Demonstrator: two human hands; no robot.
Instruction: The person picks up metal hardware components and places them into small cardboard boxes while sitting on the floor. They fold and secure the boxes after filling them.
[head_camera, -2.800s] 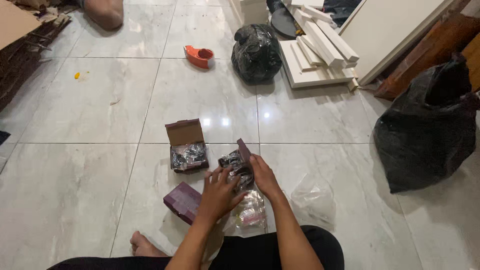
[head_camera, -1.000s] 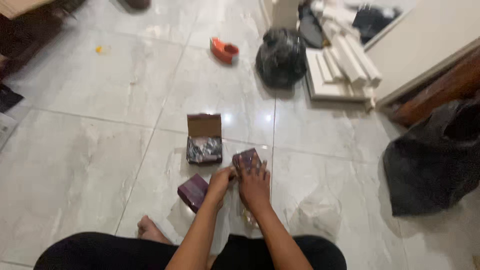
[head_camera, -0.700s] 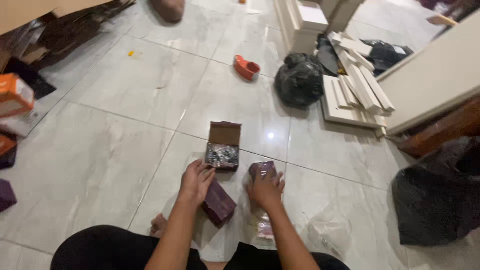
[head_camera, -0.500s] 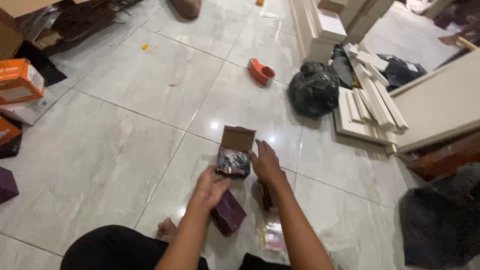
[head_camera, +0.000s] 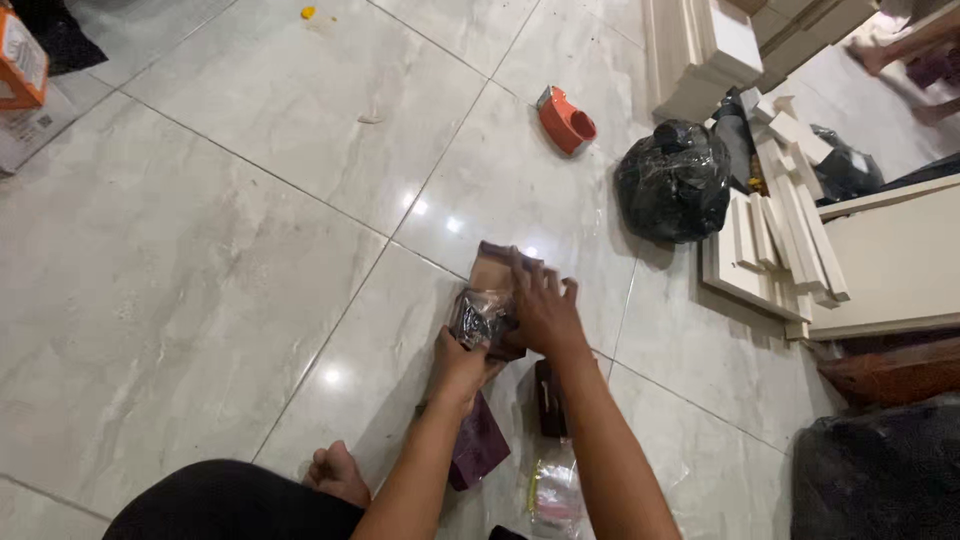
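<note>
Head view: small open box stands just ahead of both hands, right hand grasping its side, left hand clenched on its near corner.

Glossy tile floor, matt cardboard box, shiny plastic wrap.

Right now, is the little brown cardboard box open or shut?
Open: the small brown cardboard box has its flap raised, shiny wrapped contents showing.
</note>
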